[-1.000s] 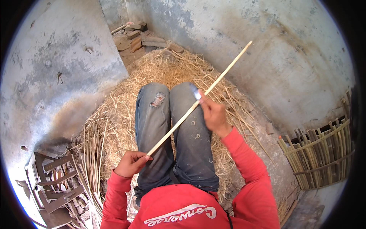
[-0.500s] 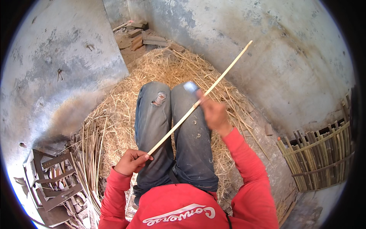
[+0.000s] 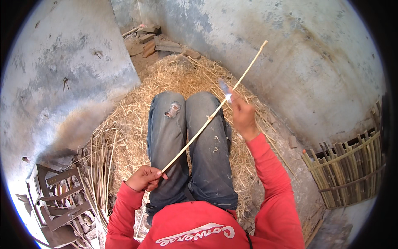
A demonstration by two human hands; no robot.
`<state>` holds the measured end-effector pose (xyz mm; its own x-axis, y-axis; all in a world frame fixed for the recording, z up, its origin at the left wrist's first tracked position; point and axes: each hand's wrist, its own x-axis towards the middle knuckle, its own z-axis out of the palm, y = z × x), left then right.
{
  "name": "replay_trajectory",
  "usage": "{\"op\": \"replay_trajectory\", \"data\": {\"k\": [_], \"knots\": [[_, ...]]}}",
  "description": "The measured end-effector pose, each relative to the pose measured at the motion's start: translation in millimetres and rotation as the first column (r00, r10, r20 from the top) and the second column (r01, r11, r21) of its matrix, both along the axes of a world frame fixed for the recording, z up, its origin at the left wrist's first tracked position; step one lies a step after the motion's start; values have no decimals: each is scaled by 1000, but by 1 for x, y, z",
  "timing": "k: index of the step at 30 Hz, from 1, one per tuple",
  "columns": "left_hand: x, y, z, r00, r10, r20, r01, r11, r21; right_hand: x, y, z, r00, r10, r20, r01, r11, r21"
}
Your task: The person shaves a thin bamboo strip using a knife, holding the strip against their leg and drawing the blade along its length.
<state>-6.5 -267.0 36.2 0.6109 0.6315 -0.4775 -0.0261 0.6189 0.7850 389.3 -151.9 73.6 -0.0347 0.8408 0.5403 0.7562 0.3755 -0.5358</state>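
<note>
A long pale bamboo strip [image 3: 198,133] slants across my thighs, from lower left up to the right. My left hand [image 3: 145,177] pinches its lower end above my left thigh. Out past my right knee, my right hand [image 3: 243,115] is closed round a knife whose shiny blade [image 3: 225,90] lies against the upper part of the strip. The knife's handle is hidden in my fingers. A darker node shows about midway along the strip, and its far tip reaches up in front of the wall.
Straw-like shavings [image 3: 132,124] cover the floor around my legs. Long thin strips [image 3: 98,170] are heaped at my left, beside a broken dark frame [image 3: 62,195]. A slatted bamboo basket [image 3: 348,174] is at the right. Bricks [image 3: 166,45] lie in the corner between worn walls [image 3: 282,62].
My right hand and the knife have moved up and outward along the strip, away from me. The strip's far tip has shifted slightly left. My left hand stays nearly in place.
</note>
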Motion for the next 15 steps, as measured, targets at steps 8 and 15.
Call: {"op": "replay_trajectory", "data": {"k": [8, 15], "knots": [[2, -4, 2, 1000, 5, 4, -5, 1000, -20, 10, 18, 9, 998, -58, 30, 59, 998, -24], [1, -5, 6, 999, 26, -28, -26, 1000, 12, -7, 18, 9, 997, -34, 72, 29, 997, 64]]}}
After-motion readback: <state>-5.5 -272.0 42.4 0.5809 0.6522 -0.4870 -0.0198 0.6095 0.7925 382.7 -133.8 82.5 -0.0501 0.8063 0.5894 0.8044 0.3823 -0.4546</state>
